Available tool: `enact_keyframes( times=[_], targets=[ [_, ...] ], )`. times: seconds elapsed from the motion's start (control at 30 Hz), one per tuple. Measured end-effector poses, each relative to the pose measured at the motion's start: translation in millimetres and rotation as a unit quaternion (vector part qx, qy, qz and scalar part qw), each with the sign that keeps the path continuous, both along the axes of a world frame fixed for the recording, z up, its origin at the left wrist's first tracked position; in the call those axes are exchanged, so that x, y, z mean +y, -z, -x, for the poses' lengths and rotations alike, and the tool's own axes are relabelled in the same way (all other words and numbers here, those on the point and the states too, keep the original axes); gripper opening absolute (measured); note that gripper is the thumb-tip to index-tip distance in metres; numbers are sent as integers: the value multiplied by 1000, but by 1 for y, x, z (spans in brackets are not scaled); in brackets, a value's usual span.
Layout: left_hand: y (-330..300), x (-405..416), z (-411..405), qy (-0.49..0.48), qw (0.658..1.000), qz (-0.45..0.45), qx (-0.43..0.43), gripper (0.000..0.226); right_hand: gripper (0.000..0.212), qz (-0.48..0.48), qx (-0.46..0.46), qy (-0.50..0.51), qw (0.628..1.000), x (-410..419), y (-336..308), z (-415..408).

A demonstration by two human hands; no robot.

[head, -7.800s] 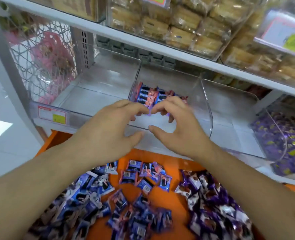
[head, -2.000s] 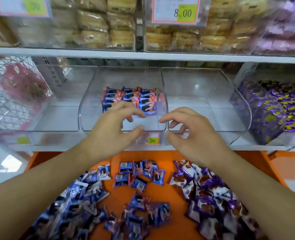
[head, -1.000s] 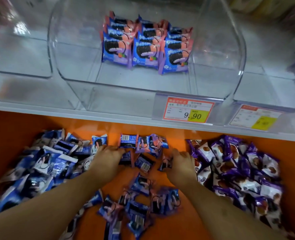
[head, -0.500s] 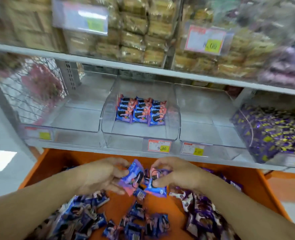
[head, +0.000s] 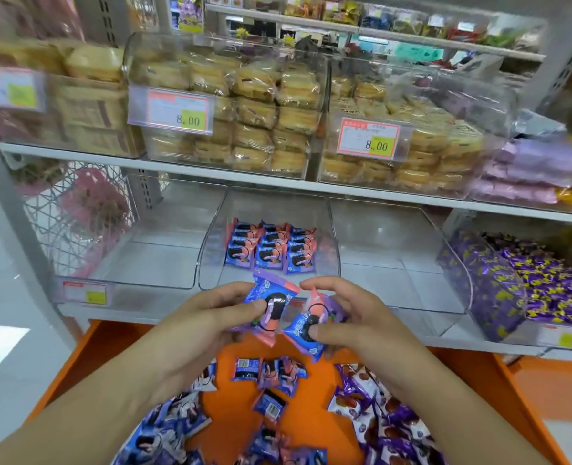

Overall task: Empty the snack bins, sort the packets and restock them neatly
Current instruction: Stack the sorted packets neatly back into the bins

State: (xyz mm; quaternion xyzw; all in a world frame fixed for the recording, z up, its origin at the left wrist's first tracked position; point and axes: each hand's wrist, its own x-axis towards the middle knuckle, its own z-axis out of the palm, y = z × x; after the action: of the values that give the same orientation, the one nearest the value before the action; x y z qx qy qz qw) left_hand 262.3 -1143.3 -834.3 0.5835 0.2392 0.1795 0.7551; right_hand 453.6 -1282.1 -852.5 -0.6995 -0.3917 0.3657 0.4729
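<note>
A blue-and-pink cookie packet (head: 268, 305) is pinched by the left hand (head: 194, 325), its thumb laid across the printed cookie and its fingers curled behind the wrapper. A second blue-and-pink packet (head: 306, 328) is gripped by the right hand (head: 351, 322), thumb on its face and fingers wrapped over its top edge. The two packets are held just beside each other, nearly touching, in front of the lower shelf edge. At twelve o'clock from the hands a clear middle bin (head: 328, 260) is seen, in which matching packets are set in three neat rows (head: 271, 251) toward the back. At ten o'clock a clear left bin (head: 163, 263) is seen, and at two o'clock a clear right bin (head: 402, 263). At three o'clock a further bin is filled with purple-and-yellow wrapped sweets (head: 526, 283). At six o'clock an orange tray (head: 237, 417) is spread with loose packets: blue-and-white ones (head: 163, 427) at seven o'clock, blue-and-pink ones (head: 271, 372) in the middle, and purple-and-white ones (head: 388, 414) at five o'clock. On the upper shelf, bins of wrapped yellow cakes (head: 261, 105) are fronted by price tags (head: 172, 110) marked 8.00.
</note>
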Motion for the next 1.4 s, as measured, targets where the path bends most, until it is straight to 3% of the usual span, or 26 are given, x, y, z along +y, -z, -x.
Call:
enact_keyframes(
  times=[0.2,0.37,0.53,0.7,0.87,0.97,1.1,1.3,1.4],
  targets=[
    [14,17,-13,-48,998,23,22,37,52,-40,-13,10,999,7,-4,-14],
    [26,31,-24,-30,998,56,28,47,47,-50,-42,14,998,5,-5,-36],
    [27,33,-34,-34,996,-37,73,46,43,-51,-81,33,995,7,0,-50],
    [15,41,-54,-43,974,-184,125,23,47,-72,-99,89,989,14,8,-64],
    [32,80,-115,-55,950,-277,130,30,42,-76,-151,141,975,18,17,-79],
    [62,105,-157,-11,902,-395,172,37,40,-74,-166,166,969,18,22,-87],
    [90,115,-189,24,820,-524,230,27,39,-73,-163,177,968,16,24,-94],
    [106,123,-209,13,733,-634,248,28,37,-79,-167,179,966,14,27,-99],
    [112,123,-212,9,716,-654,244,28,38,-78,-164,171,968,14,28,-99]
  ],
)
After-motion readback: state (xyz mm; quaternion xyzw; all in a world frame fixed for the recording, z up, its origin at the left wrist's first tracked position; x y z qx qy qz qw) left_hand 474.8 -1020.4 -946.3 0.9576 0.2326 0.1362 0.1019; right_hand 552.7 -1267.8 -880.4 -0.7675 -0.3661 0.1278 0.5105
